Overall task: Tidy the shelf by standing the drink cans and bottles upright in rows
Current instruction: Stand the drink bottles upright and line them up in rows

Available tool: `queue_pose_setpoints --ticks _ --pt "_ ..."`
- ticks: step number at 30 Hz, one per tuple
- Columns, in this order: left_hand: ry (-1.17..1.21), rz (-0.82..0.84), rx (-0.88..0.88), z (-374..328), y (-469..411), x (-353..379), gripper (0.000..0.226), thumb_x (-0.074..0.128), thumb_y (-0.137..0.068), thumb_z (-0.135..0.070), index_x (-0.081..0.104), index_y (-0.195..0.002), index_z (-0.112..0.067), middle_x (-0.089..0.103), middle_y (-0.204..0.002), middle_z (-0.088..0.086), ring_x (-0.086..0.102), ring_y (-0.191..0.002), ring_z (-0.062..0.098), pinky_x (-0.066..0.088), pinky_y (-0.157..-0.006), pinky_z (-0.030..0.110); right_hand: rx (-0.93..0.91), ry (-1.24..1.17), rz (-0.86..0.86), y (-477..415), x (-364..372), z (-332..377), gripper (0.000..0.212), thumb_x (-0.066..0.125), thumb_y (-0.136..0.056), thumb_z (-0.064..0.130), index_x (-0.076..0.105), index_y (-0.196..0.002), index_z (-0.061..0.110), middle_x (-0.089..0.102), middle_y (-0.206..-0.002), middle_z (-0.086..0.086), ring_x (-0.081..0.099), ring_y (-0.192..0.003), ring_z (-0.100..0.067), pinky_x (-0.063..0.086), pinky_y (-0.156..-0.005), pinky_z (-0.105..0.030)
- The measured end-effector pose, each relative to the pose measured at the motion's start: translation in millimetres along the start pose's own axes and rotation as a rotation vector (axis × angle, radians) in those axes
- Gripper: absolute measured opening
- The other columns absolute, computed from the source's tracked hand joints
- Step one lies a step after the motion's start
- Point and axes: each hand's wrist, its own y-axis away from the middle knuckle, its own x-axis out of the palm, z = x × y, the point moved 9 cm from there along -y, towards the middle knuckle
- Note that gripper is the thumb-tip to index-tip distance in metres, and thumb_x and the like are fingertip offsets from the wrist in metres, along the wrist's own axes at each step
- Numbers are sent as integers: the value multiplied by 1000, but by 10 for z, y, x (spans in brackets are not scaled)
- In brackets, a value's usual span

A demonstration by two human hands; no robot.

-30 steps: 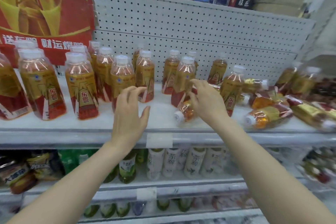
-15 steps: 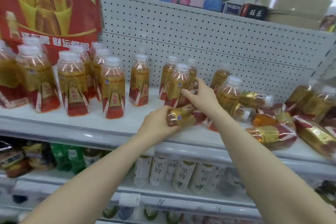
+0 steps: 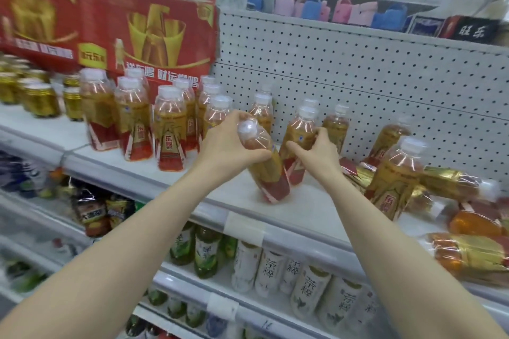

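Note:
My left hand (image 3: 230, 143) grips an amber drink bottle (image 3: 268, 173) near its white cap; the bottle tilts, its red base touching the white shelf (image 3: 248, 201). My right hand (image 3: 314, 151) curls around a standing bottle (image 3: 298, 132) just behind it. Upright bottles (image 3: 168, 129) stand in rows to the left. To the right, one bottle (image 3: 396, 173) stands and several fallen bottles (image 3: 451, 181) lie on their sides.
A red carton (image 3: 154, 33) stands at the back left beside gold cans (image 3: 41, 99). A pegboard wall (image 3: 358, 77) backs the shelf. Lower shelves hold white tea bottles (image 3: 308, 281) and green bottles (image 3: 203, 253).
My left hand has taken the lying bottle and raised it nearly upright, cap up. My right hand let go of it and moved onto the standing bottle behind. The view swung left.

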Motion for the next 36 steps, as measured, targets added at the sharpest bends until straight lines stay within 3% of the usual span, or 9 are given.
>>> queue_pose_setpoints --ticks 2,7,10,15,21,24,29,32,36 --pt "-36 -23 33 -83 -71 -16 76 83 -65 -44 47 -131 -33 61 -103 -17 62 -95 12 54 -81 33 -27 8 -8 -32 47 72 66 74 -82 45 44 -131 12 60 -102 2 59 -95 -21 47 -82 -35" --pt "-75 -11 76 -123 -218 97 80 81 -72 -37 43 -142 -28 58 -122 -5 55 -118 15 48 -95 33 -40 52 -17 -90 110 109 66 73 -84 46 43 -132 13 56 -100 5 58 -96 -20 45 -82 -35" --pt "-79 12 57 -63 -274 153 80 79 -76 -37 38 -145 -28 57 -115 -7 55 -116 15 43 -88 28 0 46 -6 -109 114 30 72 71 -84 49 39 -137 12 61 -114 -3 60 -110 -27 49 -95 -45" --pt "-112 12 69 -40 -274 166 84 79 -78 -42 34 -147 -28 56 -134 0 52 -125 19 39 -93 28 10 34 18 -96 132 55 76 70 -84 51 36 -139 13 61 -125 -5 60 -114 -29 48 -99 -51" --pt "-126 -17 42 4 -201 197 78 82 -75 -37 41 -140 -23 58 -133 -2 55 -121 20 41 -92 30 -58 130 10 46 20 60 52 67 -90 38 44 -131 15 63 -119 -3 62 -110 -25 52 -90 -41" --pt "-99 -48 46 -23 -207 207 77 82 -76 -34 43 -141 -21 60 -131 -1 56 -120 21 43 -91 29 -106 242 0 185 -91 72 58 63 -94 36 38 -141 13 56 -132 -8 55 -119 -28 45 -92 -39" --pt "-140 -88 69 -54 -212 248 84 81 -77 -30 35 -146 -16 50 -142 5 49 -129 26 42 -103 41 -164 372 -25 451 -318 93 62 56 -97 39 31 -149 16 48 -143 -6 52 -126 -28 44 -97 -39" --pt "-212 -208 232 -287 -64 224 88 79 -81 -20 26 -151 -13 31 -153 10 30 -141 27 27 -116 38 -208 487 -67 662 -522 104 54 52 -100 34 36 -148 15 48 -143 -4 51 -126 -24 43 -96 -36" --pt "-240 -244 549 -681 194 391 72 76 -82 -14 39 -144 -11 38 -146 11 34 -138 30 31 -116 43 -272 611 -170 1032 -874 96 49 56 -98 29 46 -143 12 55 -135 -5 52 -122 -24 47 -93 -34"
